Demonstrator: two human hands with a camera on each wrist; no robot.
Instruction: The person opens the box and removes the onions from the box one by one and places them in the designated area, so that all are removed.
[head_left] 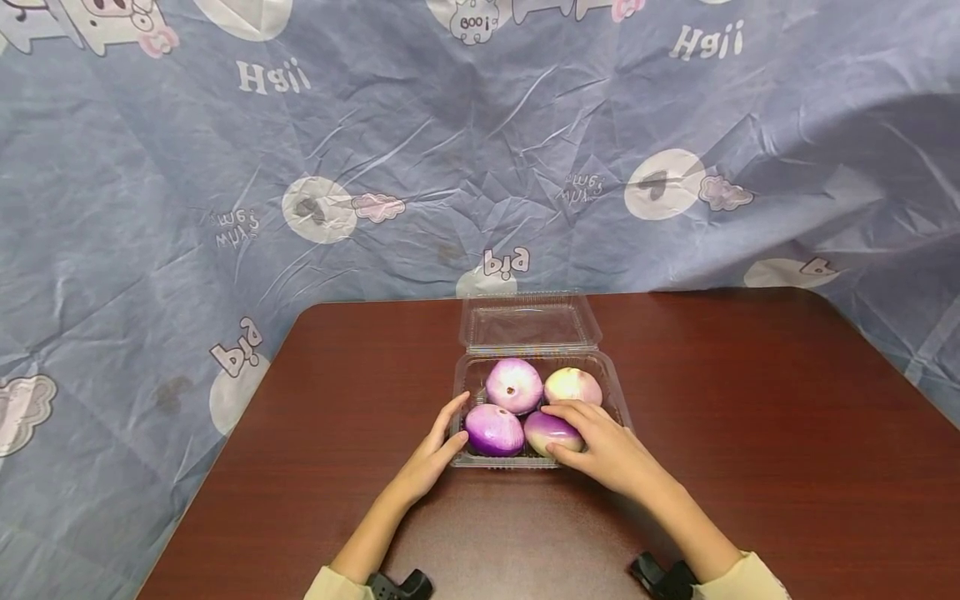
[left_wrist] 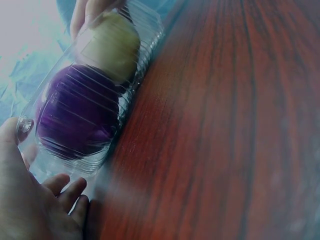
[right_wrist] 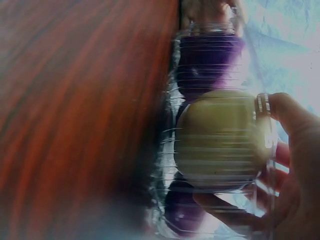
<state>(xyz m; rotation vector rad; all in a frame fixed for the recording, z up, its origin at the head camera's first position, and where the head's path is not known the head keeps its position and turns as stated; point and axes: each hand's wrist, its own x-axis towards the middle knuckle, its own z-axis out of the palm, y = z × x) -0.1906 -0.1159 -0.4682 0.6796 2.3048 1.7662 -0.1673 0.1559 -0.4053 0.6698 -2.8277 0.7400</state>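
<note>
A clear plastic clamshell box [head_left: 459,457] sits on the table with its lid [head_left: 528,325] folded back. In it lie several purple-and-white onions, two at the back and two at the front. My right hand [head_left: 618,450] grips the front-right onion [head_left: 549,432], thumb at its near side and fingers over the top. In the right wrist view this onion [right_wrist: 217,140] shows its pale side through the ribbed wall. My left hand [head_left: 423,467] rests against the box's left wall, fingers apart, beside the front-left onion [head_left: 495,432]. The left wrist view shows the left thumb [left_wrist: 10,131] touching the box.
The dark red-brown wooden table [head_left: 360,383] stretches to both sides of the box. A blue-grey printed cloth [head_left: 450,150] hangs behind the table's far edge.
</note>
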